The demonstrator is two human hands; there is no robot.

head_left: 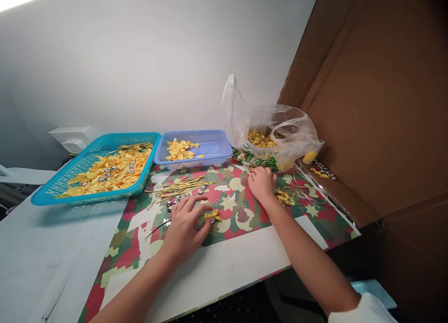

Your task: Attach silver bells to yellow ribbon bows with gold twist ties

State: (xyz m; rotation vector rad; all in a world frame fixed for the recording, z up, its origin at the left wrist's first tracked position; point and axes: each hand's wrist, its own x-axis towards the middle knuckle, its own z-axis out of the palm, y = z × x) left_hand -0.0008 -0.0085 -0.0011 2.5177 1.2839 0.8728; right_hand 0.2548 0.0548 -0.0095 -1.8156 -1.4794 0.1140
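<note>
My left hand (185, 222) is over the patterned sheet, its fingers spread and thumb apart. A small yellow ribbon bow (213, 214) with silver bells under it lies at the thumb and index fingertips; whether they press on it is unclear. Silver bells (170, 204) and golden twist ties (180, 186) lie just beyond that hand. My right hand (262, 184) reaches farther out, fingers bent and close together near the plastic bag. A tiny pale item (249, 171) shows at its fingertips, too small to name.
At left stands a teal basket (145, 180) of yellow bows, bells and ties. A lilac basket (217, 148) holds more bows. Behind my right hand is a clear plastic bag (297, 120) with golden pieces. A cardboard wall (378, 103) borders the right side.
</note>
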